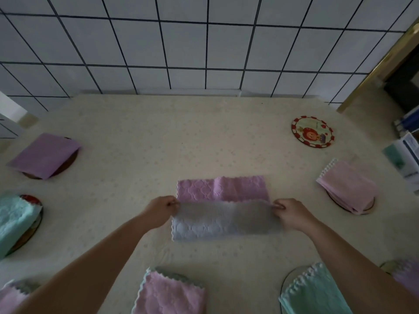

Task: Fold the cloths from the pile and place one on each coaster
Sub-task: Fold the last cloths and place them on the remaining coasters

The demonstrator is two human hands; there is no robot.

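A grey cloth (223,222) lies folded lengthwise at the middle of the table, on top of a pink cloth (226,188) whose far half shows behind it. My left hand (162,210) pinches the grey cloth's upper left corner. My right hand (291,213) pinches its upper right corner. A round coaster with a red rim and a cartoon picture (313,131) lies bare at the far right. Folded cloths rest on other coasters: purple (44,155) and teal (13,219) at the left, pale pink (348,185) at the right, pink (171,293) and teal (315,291) near me.
The table (181,137) has a cream patterned covering and stands against a tiled wall (204,41). Boxes and packets (405,152) crowd the right edge. More cloth shows at the lower left corner (11,298) and lower right edge (405,275).
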